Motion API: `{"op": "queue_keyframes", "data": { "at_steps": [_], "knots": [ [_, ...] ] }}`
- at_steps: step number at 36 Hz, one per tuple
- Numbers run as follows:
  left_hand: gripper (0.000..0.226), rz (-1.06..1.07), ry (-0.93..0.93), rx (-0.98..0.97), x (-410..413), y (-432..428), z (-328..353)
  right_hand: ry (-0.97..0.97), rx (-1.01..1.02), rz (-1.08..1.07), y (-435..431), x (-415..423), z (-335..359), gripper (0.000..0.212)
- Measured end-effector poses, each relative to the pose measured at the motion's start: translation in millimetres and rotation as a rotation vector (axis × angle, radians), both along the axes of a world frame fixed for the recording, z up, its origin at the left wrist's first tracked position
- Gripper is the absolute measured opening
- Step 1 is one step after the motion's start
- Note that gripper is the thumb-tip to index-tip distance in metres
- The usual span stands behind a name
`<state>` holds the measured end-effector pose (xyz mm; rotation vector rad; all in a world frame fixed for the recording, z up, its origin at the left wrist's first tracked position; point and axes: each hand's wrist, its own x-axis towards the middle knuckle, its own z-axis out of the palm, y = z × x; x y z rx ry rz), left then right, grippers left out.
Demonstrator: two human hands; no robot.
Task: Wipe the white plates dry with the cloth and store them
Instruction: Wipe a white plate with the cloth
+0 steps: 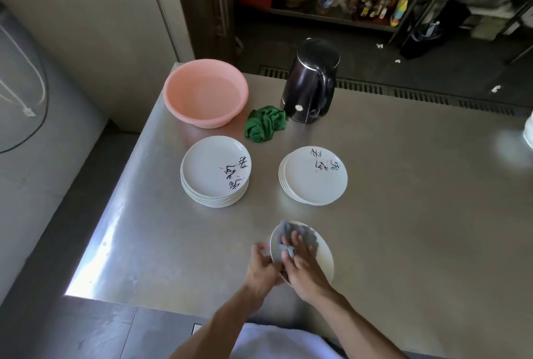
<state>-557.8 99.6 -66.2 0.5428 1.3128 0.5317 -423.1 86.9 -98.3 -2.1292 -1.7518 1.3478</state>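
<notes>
Near the front of the steel table [403, 214] I hold one white plate [324, 257] tilted. My left hand [261, 267] grips its left rim. My right hand [302, 263] presses a grey cloth [288, 236] against the plate's face, fingers spread over the cloth. Two stacks of white plates with black and pink markings stand further back: a taller left stack [215, 171] and a lower right stack [313, 175].
A pink basin [205, 91] holding water sits at the back left corner. A crumpled green cloth [265, 125] lies beside a black electric kettle [311, 81]. A white object [529, 130] shows at the right edge. Shelves with bottles stand beyond the table.
</notes>
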Motion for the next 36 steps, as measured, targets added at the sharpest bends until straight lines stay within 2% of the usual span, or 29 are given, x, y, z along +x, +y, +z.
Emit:
{"op": "queue_keyframes", "data": {
  "at_steps": [2, 5, 7, 9, 11, 13, 15, 17, 19, 22, 24, 26, 28, 32, 33, 36],
  "knots": [
    [0.053, -0.013, -0.01, -0.009, -2.1, 1.0, 2.1, -0.127, -0.081, -0.102, 3.9, 8.8, -6.3, 0.056],
    [0.063, -0.101, -0.04, 0.029, -5.1, 2.0, 9.5, -0.07, -0.082, -0.236, 4.0, 8.1, -9.2, 0.056],
    [0.061, -0.132, -0.06, 0.062, -4.9, 2.2, 12.7, 0.073, -0.005, -0.184, -1.4, 0.5, -8.6, 0.054],
    [0.054, -0.14, -0.07, 0.087, -4.7, 3.2, 12.7, 0.161, 0.071, -0.023, -6.8, -6.5, -6.8, 0.05],
    [0.052, -0.147, -0.074, 0.096, -4.8, 4.1, 11.9, 0.222, 0.073, -0.01, -7.0, -5.6, -7.5, 0.047],
    [0.059, -0.143, -0.077, 0.091, -5.3, 3.4, 9.4, 0.128, 0.073, -0.038, -5.4, 2.9, -12.4, 0.049],
    [0.066, -0.093, -0.103, 0.073, -6.1, 1.2, 5.8, -0.09, -0.003, -0.063, -2.8, 13.4, -16.4, 0.053],
    [0.065, -0.005, -0.13, 0.052, -8.9, 1.1, 1.6, -0.159, -0.091, -0.172, 4.5, 17.4, -11.2, 0.054],
    [0.05, 0.061, -0.093, 0.046, -11.5, 5.5, -0.2, -0.081, -0.099, -0.258, 9.8, 13.2, -2.8, 0.055],
    [0.016, 0.04, 0.047, 0.057, -9.8, 12.3, 1.1, 0.202, -0.01, -0.311, 7.5, 2.2, 13.8, 0.057],
    [0.02, -0.014, 0.116, 0.052, -6.8, 12.8, 3.1, 0.338, 0.039, -0.238, 3.6, -3.7, 23.7, 0.055],
    [0.021, -0.037, 0.102, 0.052, -6.1, 10.6, 3.3, 0.361, 0.02, -0.194, 3.0, -3.5, 23.0, 0.05],
    [0.023, -0.008, 0.038, 0.028, -6.4, 8.4, 3.0, 0.297, -0.014, -0.176, 3.9, 2.6, 17.8, 0.048],
    [0.041, 0.011, -0.001, 0.003, -7.0, 11.5, 0.0, -0.073, -0.108, -0.181, 7.0, 16.9, 9.2, 0.054],
    [0.045, -0.009, -0.011, 0.011, -7.5, 12.6, -0.5, -0.114, -0.123, -0.185, 8.2, 17.6, 8.7, 0.055],
    [0.053, -0.154, -0.07, 0.063, -7.0, 12.4, 2.1, -0.012, -0.079, -0.134, 6.1, 11.1, 4.7, 0.054]
  ]
}}
